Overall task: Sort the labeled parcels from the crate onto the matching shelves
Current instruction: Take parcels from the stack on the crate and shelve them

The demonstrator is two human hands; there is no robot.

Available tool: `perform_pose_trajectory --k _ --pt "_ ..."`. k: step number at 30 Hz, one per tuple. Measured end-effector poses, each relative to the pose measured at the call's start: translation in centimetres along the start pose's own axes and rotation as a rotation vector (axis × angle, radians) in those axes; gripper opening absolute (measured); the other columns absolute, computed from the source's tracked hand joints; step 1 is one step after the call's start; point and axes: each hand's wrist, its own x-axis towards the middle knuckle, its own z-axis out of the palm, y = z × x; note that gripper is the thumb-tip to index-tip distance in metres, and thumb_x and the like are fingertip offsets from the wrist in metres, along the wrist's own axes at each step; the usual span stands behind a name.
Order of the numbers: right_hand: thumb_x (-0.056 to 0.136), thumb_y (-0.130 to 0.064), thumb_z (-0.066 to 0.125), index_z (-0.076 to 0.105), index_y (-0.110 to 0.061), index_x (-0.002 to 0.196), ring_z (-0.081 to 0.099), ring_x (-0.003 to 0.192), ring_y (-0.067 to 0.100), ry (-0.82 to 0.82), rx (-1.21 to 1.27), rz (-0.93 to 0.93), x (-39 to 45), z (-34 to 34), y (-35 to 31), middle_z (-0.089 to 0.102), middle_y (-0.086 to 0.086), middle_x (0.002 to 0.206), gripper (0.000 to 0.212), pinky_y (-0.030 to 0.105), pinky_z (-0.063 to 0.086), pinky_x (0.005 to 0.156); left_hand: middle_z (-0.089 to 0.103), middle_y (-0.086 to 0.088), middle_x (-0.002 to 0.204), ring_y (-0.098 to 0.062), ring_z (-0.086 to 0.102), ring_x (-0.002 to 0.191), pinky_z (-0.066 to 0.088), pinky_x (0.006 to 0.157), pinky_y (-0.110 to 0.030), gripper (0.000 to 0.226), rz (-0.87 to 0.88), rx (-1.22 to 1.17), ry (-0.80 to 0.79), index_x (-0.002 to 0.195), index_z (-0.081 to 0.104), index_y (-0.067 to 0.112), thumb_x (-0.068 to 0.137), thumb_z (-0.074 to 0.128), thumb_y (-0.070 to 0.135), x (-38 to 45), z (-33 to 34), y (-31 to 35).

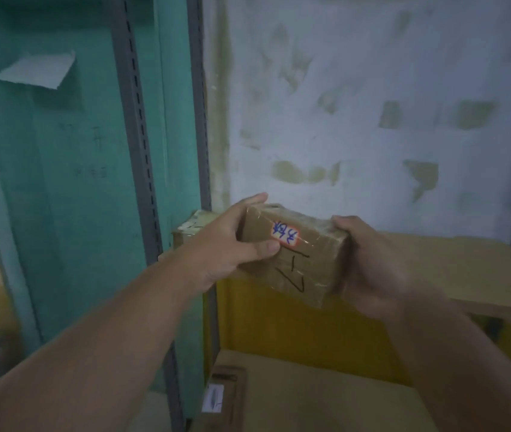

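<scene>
I hold a small brown cardboard parcel (297, 260) wrapped in clear tape, in front of the shelf unit. It carries a round white sticker with blue writing and black handwritten marks. My left hand (226, 247) grips its left end, thumb on the front face. My right hand (369, 263) clasps its right end. Behind the parcel, a second taped parcel (190, 227) sits at the left end of the upper wooden shelf (466, 260). The crate is out of sight.
A grey slotted upright (137, 126) and a teal panel (60, 182) stand at left. A lower wooden shelf (325, 397) holds a dark brown labelled parcel (224, 397). A yellow back panel (279, 322) lies between shelves. A stained white wall (372, 104) rises behind.
</scene>
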Motion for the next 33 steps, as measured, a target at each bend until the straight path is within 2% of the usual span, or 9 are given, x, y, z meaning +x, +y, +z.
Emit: perform_pose_trajectory --k 3,7,9,11,13,17,21,29,33 --pt "0.091 -0.064 0.048 0.060 -0.018 0.135 0.065 0.117 0.033 -0.019 -0.080 0.006 -0.7 2.0 0.8 0.067 0.010 0.129 0.065 0.054 0.047 0.102 0.073 0.009 0.113 -0.013 0.070 0.105 0.058 0.089 -0.034 0.081 0.016 -0.001 -0.014 0.125 0.056 0.057 0.060 0.084 0.017 -2.3 -1.7 -0.8" --pt "0.085 -0.075 0.044 0.053 -0.025 0.141 0.063 0.121 0.029 -0.092 -0.184 -0.096 -2.3 4.8 3.4 0.065 0.007 0.132 0.076 0.053 0.046 0.105 0.073 0.017 0.104 -0.013 0.069 0.101 0.057 0.083 -0.031 0.053 0.019 -0.023 0.105 0.108 0.067 0.045 0.059 0.084 0.032 -5.3 -3.1 -1.9" --pt "0.077 -0.071 0.066 0.051 -0.026 0.138 0.066 0.115 0.025 -0.066 -0.275 -0.223 -3.3 6.0 4.2 0.068 0.007 0.126 0.077 0.047 0.055 0.094 0.074 0.009 0.107 -0.018 0.069 0.103 0.057 0.083 -0.034 0.051 -0.004 -0.129 0.203 0.100 0.069 0.042 0.053 0.088 0.040 -6.6 -3.2 -2.9" --pt "0.067 -0.047 0.088 0.050 -0.032 0.130 0.071 0.104 0.019 0.005 -0.342 -0.329 -3.9 6.8 4.6 0.072 0.006 0.117 0.075 0.030 0.059 0.079 0.075 0.002 0.105 -0.021 0.071 0.101 0.057 0.080 -0.035 0.053 -0.024 -0.255 0.314 0.099 0.069 0.033 0.052 0.094 0.038 -7.8 -2.7 -4.0" --pt "0.066 -0.034 0.091 0.053 -0.031 0.127 0.071 0.101 0.016 0.060 -0.437 -0.420 -4.1 7.5 5.1 0.071 0.004 0.116 0.072 0.030 0.058 0.079 0.076 0.002 0.099 -0.021 0.073 0.096 0.060 0.084 -0.043 0.052 -0.067 -0.322 0.382 0.102 0.066 0.026 0.059 0.093 0.037 -8.9 -1.9 -4.7" --pt "0.072 -0.045 0.079 0.061 -0.033 0.123 0.070 0.095 0.012 0.256 -0.713 -0.493 -3.5 8.4 5.6 0.071 -0.006 0.108 0.055 0.042 0.060 0.084 0.074 -0.011 0.104 -0.029 0.073 0.098 0.056 0.094 -0.055 0.070 -0.176 -0.375 0.379 0.108 0.058 0.014 0.056 0.092 0.045 -10.6 -0.7 -6.2" --pt "0.073 -0.062 0.067 0.054 -0.043 0.125 0.068 0.101 0.012 0.252 -0.890 -0.426 -3.4 8.3 6.7 0.064 -0.010 0.120 0.057 0.044 0.058 0.087 0.073 -0.014 0.102 -0.038 0.069 0.105 0.050 0.100 -0.058 0.064 -0.251 -0.335 0.320 0.104 0.057 0.014 0.055 0.085 0.043 -12.0 -0.2 -8.8" --pt "0.081 -0.054 0.071 0.039 -0.049 0.132 0.064 0.096 0.008 0.201 -1.118 -0.074 -5.0 5.6 18.1 0.063 -0.009 0.115 0.061 0.036 0.057 0.084 0.074 -0.014 0.100 -0.029 0.071 0.089 0.055 0.088 -0.054 0.048 -0.520 -0.324 0.342 0.098 0.061 0.014 0.063 0.086 0.035 -17.3 1.5 -20.0" --pt "0.075 -0.058 0.073 0.046 -0.048 0.125 0.068 0.086 0.014 0.181 -1.003 0.128 -3.7 1.6 24.6 0.067 -0.009 0.100 0.058 0.045 0.059 0.079 0.071 -0.018 0.097 -0.019 0.069 0.071 0.055 0.061 -0.030 0.027 -0.671 -0.267 0.333 0.095 0.059 0.007 0.082 0.081 0.016 -18.3 3.4 -26.1"
